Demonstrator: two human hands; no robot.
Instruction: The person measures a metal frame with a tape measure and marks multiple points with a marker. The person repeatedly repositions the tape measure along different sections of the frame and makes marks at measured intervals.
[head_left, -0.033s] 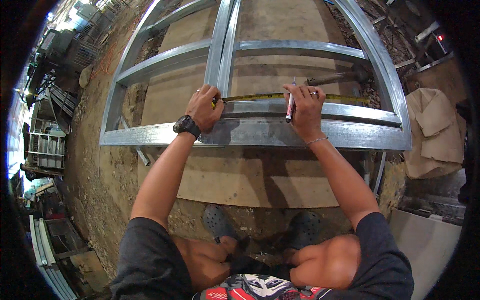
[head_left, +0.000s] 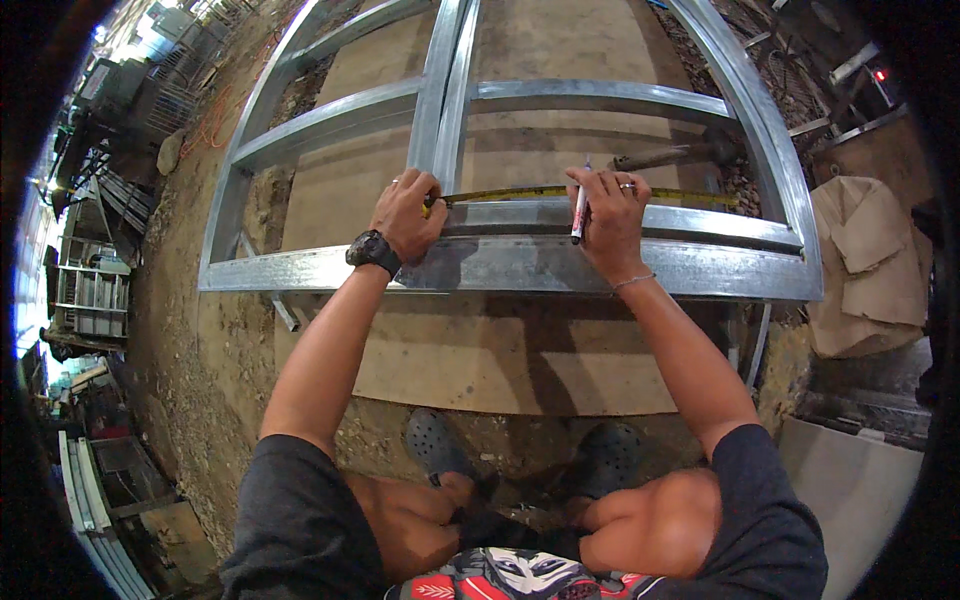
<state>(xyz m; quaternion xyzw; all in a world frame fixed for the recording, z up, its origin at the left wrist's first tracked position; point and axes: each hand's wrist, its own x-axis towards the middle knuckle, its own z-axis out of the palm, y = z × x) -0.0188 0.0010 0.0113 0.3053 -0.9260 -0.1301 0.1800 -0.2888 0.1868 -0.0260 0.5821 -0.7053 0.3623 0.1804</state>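
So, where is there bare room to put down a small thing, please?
Brown board lies bare between the near frame beam and the shoes, and beyond the right crossbar. It is crowded at that beam: left hand, tape measure, right hand and marker, with a hammer-like tool just beyond.

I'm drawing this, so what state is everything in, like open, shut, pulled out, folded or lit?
Tape: pulled out
Marker: held, cap unclear
Left hand: closed on tape
Right hand: closed on marker
Frame: lying flat
Watch: strapped on
Shoes: worn
Brown sheet: folded
Red light: lit
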